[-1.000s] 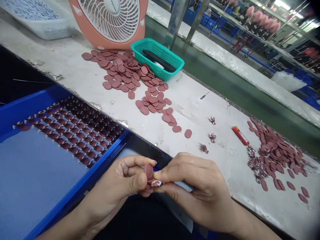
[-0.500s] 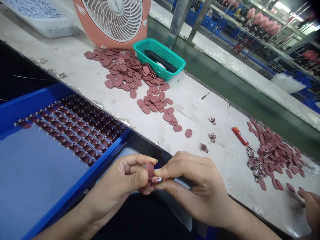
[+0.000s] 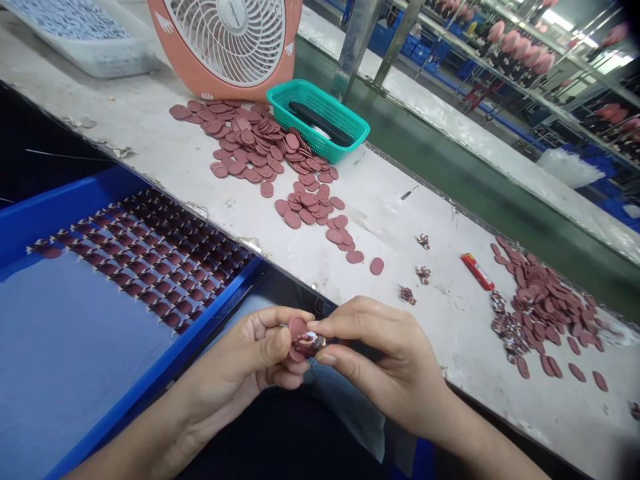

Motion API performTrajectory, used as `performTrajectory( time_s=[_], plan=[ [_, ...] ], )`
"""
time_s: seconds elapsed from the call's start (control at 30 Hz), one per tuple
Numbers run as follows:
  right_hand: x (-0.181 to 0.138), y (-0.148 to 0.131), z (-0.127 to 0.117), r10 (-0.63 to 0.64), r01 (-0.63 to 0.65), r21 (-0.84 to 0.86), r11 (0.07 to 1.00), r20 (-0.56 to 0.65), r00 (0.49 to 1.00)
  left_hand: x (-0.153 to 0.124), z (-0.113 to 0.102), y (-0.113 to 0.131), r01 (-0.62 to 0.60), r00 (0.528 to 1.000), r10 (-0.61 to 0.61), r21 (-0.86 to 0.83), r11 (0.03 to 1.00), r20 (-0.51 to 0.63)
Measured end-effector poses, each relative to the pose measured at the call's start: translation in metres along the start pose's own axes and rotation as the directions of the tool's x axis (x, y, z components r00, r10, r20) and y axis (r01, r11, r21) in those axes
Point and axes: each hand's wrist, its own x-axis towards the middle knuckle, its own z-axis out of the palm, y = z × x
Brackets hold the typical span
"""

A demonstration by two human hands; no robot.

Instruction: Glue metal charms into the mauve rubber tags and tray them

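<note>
My left hand (image 3: 265,353) pinches a dark red oval disc (image 3: 297,328) between thumb and fingers, its flat face turned partly toward me. Against this disc sits a small painted figurine (image 3: 311,342) in brown, white and dark colours. The thumb and forefinger of my right hand (image 3: 380,360) close around the figurine from the right. Whether figurine and disc are joined cannot be seen. Both hands are in front of the table's near edge, above my lap. Nearest on the tabletop lie a few loose figurines (image 3: 407,295) and a single oval disc (image 3: 377,266).
At left, a blue tray (image 3: 90,373) holds rows of figurines on discs. The white table (image 3: 165,157) carries disc piles (image 3: 250,143), a green basket (image 3: 345,110) with black objects, an orange fan (image 3: 287,73), a white bin (image 3: 120,60), a red packet (image 3: 477,271) and another pile (image 3: 550,310).
The figurine has turned and shows more between my fingertips, and my right thumb and forefinger are slightly wider apart. Another person's hand at the right edge has gone from view.
</note>
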Motion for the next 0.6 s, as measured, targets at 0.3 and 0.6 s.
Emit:
performTrajectory(
  time_s=[0.3, 0.6],
  plan=[
    [0.001, 0.0034, 0.0071, 0.007, -0.006, 0.025, 1.0, -0.037, 0.999, 0.0002, 0.0054, 0.0002, 0.031, 0.997, -0.035, -0.075, 0.997, -0.062],
    [0.0061, 0.0081, 0.0094, 0.029, -0.028, 0.061, 0.998, -0.006, 1.0, 0.0007, 0.0, -0.0012, 0.039, 0.991, -0.044, -0.044, 0.998, -0.124]
  ],
)
